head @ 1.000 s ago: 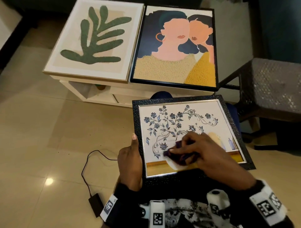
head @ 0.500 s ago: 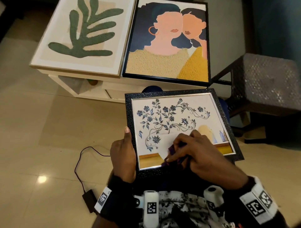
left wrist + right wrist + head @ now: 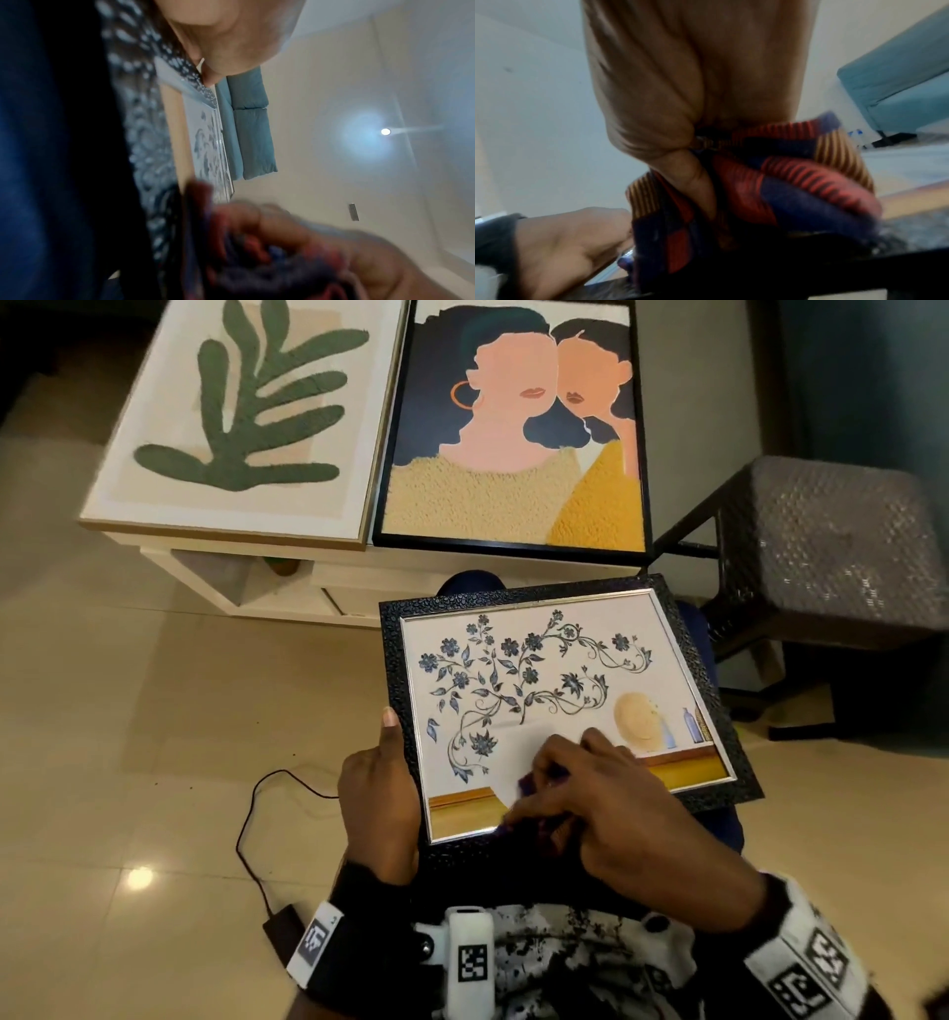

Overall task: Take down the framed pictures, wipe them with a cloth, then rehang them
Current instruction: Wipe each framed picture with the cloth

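I have the floral picture, in its black textured frame, lying flat across my lap, and everything else sits in relation to it. My left hand grips its left edge, thumb laid along the top of the frame and fingers hidden beneath. My right hand rests on the glass near the lower edge, fingers curled around a bunched cloth striped in red, blue and orange, and presses it onto the glass. From above the cloth is almost wholly hidden under my fingers; only the right wrist view shows it clearly, bunched under my palm against the frame's dark near edge.

Beyond the far edge of the floral picture stands a low white table with two more framed pictures lying flat on it side by side, their long edges touching or nearly so: the leaf picture on the left in a pale frame, and the portrait picture of two faces on the right in a black frame. To the right of the floral picture stands a dark stool. To its left, on the tiled floor, a black cable runs down to a small black box.
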